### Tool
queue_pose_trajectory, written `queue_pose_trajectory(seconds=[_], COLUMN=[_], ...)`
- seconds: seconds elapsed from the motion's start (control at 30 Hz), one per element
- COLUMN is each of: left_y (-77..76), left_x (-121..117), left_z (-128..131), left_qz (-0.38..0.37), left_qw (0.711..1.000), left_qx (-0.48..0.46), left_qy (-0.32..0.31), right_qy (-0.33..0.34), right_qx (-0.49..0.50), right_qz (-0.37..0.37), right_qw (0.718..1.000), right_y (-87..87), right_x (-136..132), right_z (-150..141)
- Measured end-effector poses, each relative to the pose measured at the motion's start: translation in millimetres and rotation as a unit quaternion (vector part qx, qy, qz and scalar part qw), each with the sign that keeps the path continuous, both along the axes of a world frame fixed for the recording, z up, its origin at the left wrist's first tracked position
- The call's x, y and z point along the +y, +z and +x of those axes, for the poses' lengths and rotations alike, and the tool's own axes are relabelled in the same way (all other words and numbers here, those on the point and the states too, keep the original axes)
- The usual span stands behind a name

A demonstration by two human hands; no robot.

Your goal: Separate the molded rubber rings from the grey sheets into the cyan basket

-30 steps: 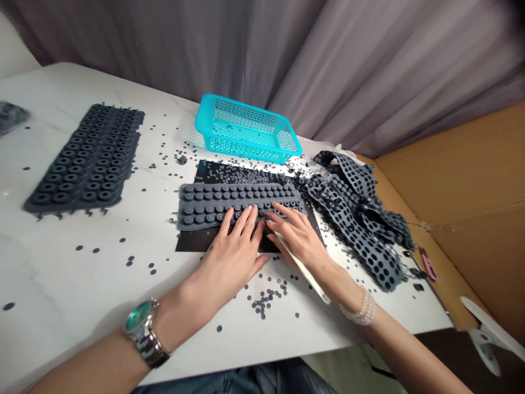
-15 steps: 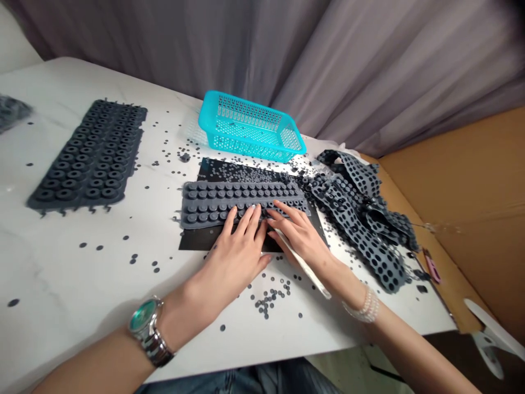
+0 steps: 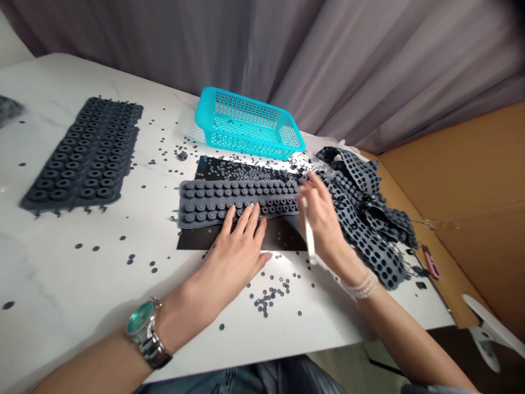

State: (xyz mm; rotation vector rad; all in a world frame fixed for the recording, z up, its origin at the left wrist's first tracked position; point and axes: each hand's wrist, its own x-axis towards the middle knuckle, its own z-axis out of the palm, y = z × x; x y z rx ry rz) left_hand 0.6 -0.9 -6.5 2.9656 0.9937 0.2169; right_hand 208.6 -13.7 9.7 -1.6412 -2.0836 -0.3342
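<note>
A grey rubber sheet with rows of raised round studs (image 3: 205, 201) lies on a black mat (image 3: 197, 239). My left hand (image 3: 235, 241) rests open on its lower edge, fingers spread over the front row. My right hand (image 3: 322, 219), slightly blurred, is at the sheet's right end with its fingers bent around a thin white stick-like tool (image 3: 308, 232). The tool's tip cannot be made out. Small dark discs (image 3: 268, 298) are scattered in front of the mat, and many more lie along its far side.
A blue perforated basket (image 3: 250, 123) stands behind the mat. To the left lies another studded sheet (image 3: 82, 153). Crumpled perforated rubber sheets (image 3: 369, 230) are heaped at the right, near a pink-handled tool (image 3: 431, 264) and a cardboard panel (image 3: 459, 213).
My right hand has moved right and away from me, from beside my left hand to the sheet's right end, and the white tool now stands steeper. My left hand stays on the sheet.
</note>
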Motion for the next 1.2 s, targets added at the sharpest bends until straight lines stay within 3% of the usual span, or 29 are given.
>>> queue_pose_trajectory(seconds=[0.13,0.4,0.73,0.9,0.97,1.1,1.2], left_y=[0.0,2.2,-4.6,-4.9,-2.7,-0.6,-3.0], left_x=[-1.1,-1.4,-0.2,0.1,-0.3,-0.6,-0.2], left_z=[-1.1,0.1,-1.4,-1.0,-0.5,-0.5,-1.2], left_qz=[0.000,-0.010,0.005,0.006,0.002,0.000,0.005], left_qw=[1.000,1.000,1.000,1.000,1.000,1.000,1.000], left_qx=[-0.007,-0.003,-0.011,-0.011,-0.009,-0.008,-0.010], left_qy=[-0.001,0.005,-0.005,-0.005,-0.002,-0.004,-0.006], right_qy=[-0.061,0.122,0.157,0.183,0.154,0.018,0.012], right_qx=[0.038,0.003,-0.038,-0.111,-0.111,-0.019,0.004], right_qz=[0.040,-0.063,-0.064,-0.067,-0.051,0.041,0.017], right_qw=[0.997,0.991,0.985,0.974,0.980,0.999,1.000], right_y=[3.4,-7.1,-12.0,-9.1,-8.7,-10.3,-9.7], right_x=[1.6,-3.8,3.3,8.4,13.3,21.6,17.9], right_z=[21.7,-15.2,-14.3,-15.5,-10.2,7.2,10.8])
